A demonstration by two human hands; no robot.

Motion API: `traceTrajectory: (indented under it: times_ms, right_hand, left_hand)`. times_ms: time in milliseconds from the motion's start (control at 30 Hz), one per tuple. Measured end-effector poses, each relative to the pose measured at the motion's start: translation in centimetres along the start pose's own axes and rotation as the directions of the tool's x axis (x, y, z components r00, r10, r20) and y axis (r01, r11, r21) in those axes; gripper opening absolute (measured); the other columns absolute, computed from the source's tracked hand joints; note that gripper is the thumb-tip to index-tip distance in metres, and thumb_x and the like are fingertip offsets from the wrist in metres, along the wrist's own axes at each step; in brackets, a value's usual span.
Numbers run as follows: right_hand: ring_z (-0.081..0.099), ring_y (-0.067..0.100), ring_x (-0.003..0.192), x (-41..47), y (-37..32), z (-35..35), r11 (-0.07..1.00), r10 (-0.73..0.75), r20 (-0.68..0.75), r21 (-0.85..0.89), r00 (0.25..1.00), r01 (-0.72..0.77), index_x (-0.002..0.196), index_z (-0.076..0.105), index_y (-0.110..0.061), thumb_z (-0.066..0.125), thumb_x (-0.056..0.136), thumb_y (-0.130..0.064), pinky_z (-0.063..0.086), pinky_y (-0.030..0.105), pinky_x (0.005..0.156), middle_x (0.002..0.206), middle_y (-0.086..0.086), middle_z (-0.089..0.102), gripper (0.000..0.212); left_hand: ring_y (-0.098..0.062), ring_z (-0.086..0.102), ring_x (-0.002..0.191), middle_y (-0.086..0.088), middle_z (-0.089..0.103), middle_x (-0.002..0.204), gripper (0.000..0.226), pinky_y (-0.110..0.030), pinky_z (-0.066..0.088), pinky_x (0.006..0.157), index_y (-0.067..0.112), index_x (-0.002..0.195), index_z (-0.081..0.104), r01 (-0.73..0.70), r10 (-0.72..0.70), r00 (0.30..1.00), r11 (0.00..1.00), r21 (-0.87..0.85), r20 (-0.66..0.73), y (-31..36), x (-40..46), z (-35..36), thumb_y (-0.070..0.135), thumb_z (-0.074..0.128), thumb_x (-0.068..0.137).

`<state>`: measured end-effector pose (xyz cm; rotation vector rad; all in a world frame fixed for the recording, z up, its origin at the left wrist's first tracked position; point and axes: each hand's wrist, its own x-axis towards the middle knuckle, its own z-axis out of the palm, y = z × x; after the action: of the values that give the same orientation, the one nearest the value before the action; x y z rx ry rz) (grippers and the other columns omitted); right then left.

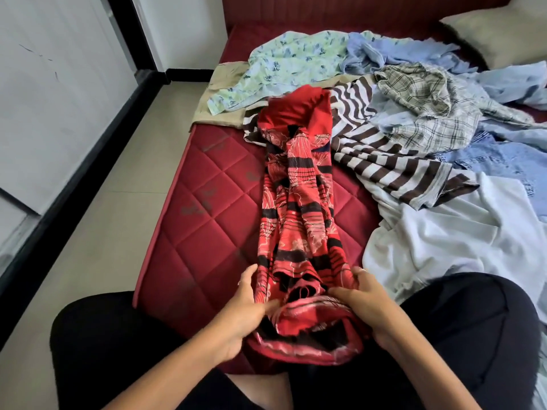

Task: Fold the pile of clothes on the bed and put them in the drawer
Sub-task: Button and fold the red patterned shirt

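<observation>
Two hands (245, 309), one bed (207, 202), one pillow (500, 31), perhaps nine garments (420, 108) piled, overlapping, hard to count

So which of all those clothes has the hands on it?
The red garment with black stripes, stretched out long on the mattress. Both hands, left and right, grip its near end. The other clothes lie untouched in the pile behind.

A grey pillow (503, 28) lies at the headboard (340, 10); what may be a white wardrobe (53, 93) stands left.
</observation>
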<state>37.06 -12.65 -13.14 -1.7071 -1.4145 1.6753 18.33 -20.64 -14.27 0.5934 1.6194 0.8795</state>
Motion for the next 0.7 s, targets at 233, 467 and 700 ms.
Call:
traceTrajectory:
  times_ms: [233,467,700]
  right_hand:
    - [0.067,0.017,0.086,-5.1,1.3,-2.9,0.998,-0.059,0.313,0.011,0.948,0.059,0.113,0.062,-0.032,0.063,0.085,0.006,0.052,0.026,0.076,0.105,0.002,0.071,0.046]
    - [0.070,0.022,0.069,-1.3,-3.6,-3.9,0.859,0.090,0.435,0.422,0.896,-0.291,0.093,0.073,0.000,0.058,0.087,-0.031,0.060,0.031,0.068,0.090,0.019,0.072,0.035]
    - [0.071,0.020,0.061,10.6,-5.9,-2.8,0.649,0.100,0.272,0.711,0.957,-0.270,0.099,0.056,-0.005,0.045,0.095,-0.050,0.058,0.030,0.049,0.073,0.014,0.071,0.047]
  left_hand:
    - [0.006,0.065,0.084,0.014,0.074,0.085,0.034,-0.005,0.044,0.072,0.026,0.087,0.075,0.047,-0.067,0.950,0.996,0.074,0.305,-0.8,-3.9,0.1,-0.004,0.058,0.090]
    - [-0.014,0.059,0.036,-0.007,0.063,0.046,0.006,-0.021,0.048,0.036,0.005,0.043,0.067,0.248,-0.141,0.965,0.764,-0.595,0.221,6.4,-2.4,-1.2,0.011,0.065,0.044]
    - [-0.016,0.057,0.044,-0.006,0.063,0.057,0.042,-0.019,0.042,0.040,0.012,0.082,0.056,0.153,-0.230,0.972,0.776,-0.612,-0.050,8.5,10.3,-1.0,0.045,0.036,0.101]
